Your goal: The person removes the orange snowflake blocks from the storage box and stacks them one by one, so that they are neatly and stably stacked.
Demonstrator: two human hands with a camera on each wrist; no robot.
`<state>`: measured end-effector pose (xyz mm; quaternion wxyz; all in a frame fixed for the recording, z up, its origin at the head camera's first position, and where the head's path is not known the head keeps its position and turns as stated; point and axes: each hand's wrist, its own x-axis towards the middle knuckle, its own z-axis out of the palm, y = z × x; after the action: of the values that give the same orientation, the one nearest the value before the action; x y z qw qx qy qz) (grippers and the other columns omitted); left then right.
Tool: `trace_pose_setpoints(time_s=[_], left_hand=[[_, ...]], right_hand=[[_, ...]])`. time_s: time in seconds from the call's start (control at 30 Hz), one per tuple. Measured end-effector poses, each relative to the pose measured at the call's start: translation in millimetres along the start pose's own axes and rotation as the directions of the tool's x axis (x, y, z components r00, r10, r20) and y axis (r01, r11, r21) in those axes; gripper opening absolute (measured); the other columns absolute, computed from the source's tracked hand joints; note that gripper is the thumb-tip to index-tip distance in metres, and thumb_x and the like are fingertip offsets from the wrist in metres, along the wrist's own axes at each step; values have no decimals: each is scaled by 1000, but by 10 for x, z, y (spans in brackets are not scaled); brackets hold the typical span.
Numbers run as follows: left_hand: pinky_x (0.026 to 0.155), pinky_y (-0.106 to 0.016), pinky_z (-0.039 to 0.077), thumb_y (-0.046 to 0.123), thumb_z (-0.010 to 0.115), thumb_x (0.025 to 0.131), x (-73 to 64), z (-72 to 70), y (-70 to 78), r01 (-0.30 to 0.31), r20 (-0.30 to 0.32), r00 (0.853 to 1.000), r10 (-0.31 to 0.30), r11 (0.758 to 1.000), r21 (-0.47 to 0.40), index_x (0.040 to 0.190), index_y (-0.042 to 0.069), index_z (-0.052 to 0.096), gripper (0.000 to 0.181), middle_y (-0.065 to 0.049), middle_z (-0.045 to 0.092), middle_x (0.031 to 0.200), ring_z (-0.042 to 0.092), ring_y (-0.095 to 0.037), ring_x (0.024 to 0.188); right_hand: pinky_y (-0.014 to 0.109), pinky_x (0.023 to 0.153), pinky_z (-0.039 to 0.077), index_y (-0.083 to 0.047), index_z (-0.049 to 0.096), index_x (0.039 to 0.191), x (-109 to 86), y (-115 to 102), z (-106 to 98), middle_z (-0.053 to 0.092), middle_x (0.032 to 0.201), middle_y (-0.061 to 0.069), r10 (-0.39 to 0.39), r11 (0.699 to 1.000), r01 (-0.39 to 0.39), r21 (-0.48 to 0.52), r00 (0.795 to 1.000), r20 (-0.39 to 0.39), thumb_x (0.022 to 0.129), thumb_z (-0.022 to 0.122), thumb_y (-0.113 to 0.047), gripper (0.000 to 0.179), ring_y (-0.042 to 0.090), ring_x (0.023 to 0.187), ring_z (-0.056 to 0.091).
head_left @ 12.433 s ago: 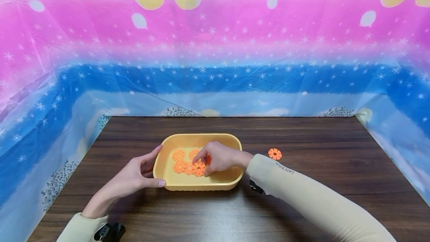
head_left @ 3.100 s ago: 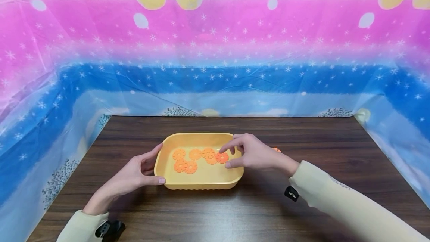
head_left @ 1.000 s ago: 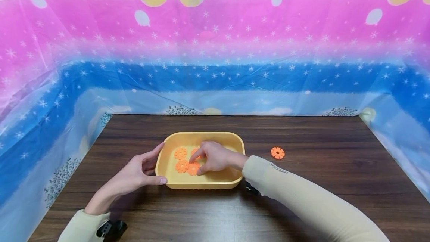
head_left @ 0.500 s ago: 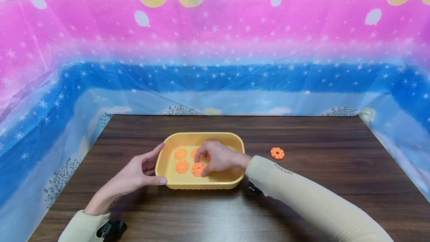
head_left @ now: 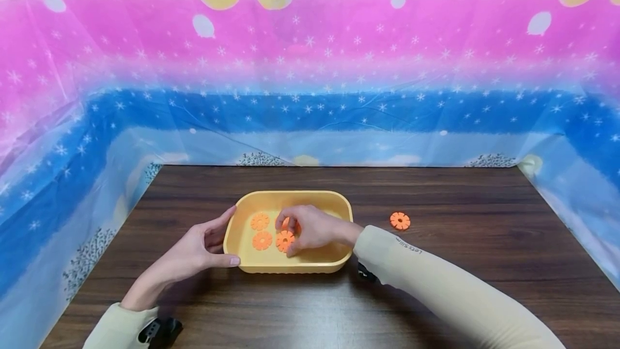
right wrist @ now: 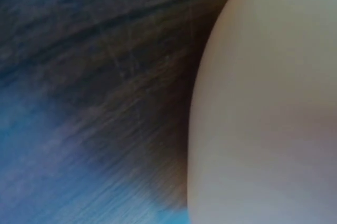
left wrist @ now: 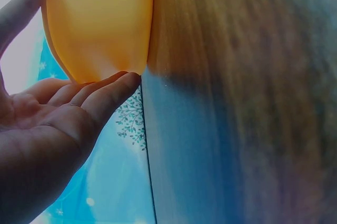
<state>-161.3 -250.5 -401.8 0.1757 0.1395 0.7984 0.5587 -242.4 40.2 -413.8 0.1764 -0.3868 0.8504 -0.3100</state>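
Note:
A yellow plastic tub (head_left: 232, 241) stands on the table. My left hand (head_left: 194, 252) grips its left end, thumb on the near rim and fingers along the outer wall; the left wrist view shows the fingers against the tub wall (left wrist: 100, 24). Inside the tub, my right hand (head_left: 315, 226) pinches an orange notched interlocking disc (head_left: 284, 241) between thumb and fingers. Two similar interlocking discs lie at the tub's left, a far one (head_left: 260, 222) and a near one (head_left: 262, 241). More orange shows behind the right fingers, mostly hidden.
One more orange notched disc (head_left: 400, 221) lies on the dark wooden table (head_left: 460, 198), right of the tub. A patterned pink and blue cloth (head_left: 310, 101) hangs around the table's back and sides. The right wrist view shows mainly the tub's outer wall (right wrist: 263, 103) and blurred table.
Inside the tub, my right hand has moved one disc slightly right, apart from the near left disc it overlapped. Earlier, this hand reached over the tub's right rim. My left hand keeps its grip.

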Motion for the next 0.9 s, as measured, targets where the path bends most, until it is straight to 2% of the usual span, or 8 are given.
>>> trace_pose_setpoints(time_s=[0.1, 0.23, 0.53, 0.8, 0.9], left_hand=[[102, -33, 54, 12, 86, 87, -1, 4, -2, -3, 0, 1000, 3, 1000, 5, 168, 8, 15, 107, -27, 24, 167, 44, -43, 144], [102, -33, 54, 12, 86, 87, -1, 5, 4, -6, -5, 1000, 7, 1000, 9, 168, 8, 16, 107, -27, 24, 168, 44, -44, 144], [101, -33, 55, 11, 86, 87, -6, 13, 8, -9, -9, 1000, 9, 1000, 6, 168, 8, 16, 107, -28, 25, 167, 45, -44, 143], [101, -32, 54, 11, 86, 87, -10, 17, 2, -16, -4, 1000, 16, 1000, 10, 168, 8, 16, 107, -29, 28, 165, 46, -44, 142], [101, -32, 54, 11, 86, 87, -11, 15, 1, -15, -6, 1000, 15, 1000, 11, 168, 8, 16, 107, -29, 27, 166, 46, -44, 142]], right_hand=[[25, 80, 49, -14, 71, 115, -2, -14, 10, 66, 95, 2, -4, 1000, 5, -17, 1000, 15, 74, 96, -12, 48, 16, 90, 60], [25, 79, 48, -14, 75, 118, -11, -32, 8, 68, 98, 0, -4, 999, 5, -35, 1000, 28, 77, 92, -6, 45, 17, 91, 59], [22, 75, 46, -9, 77, 120, -20, -44, -14, 70, 98, -2, -17, 1000, 17, -12, 1000, 24, 79, 89, -2, 43, 18, 88, 58], [23, 77, 47, -9, 77, 120, -51, -55, -57, 72, 101, -5, 12, 998, -13, 62, 1000, 11, 77, 91, -2, 46, 17, 89, 59], [23, 73, 48, -9, 77, 121, -59, -51, -82, 73, 101, -5, 18, 994, -19, 106, 1000, 7, 77, 90, -2, 47, 16, 85, 59]])
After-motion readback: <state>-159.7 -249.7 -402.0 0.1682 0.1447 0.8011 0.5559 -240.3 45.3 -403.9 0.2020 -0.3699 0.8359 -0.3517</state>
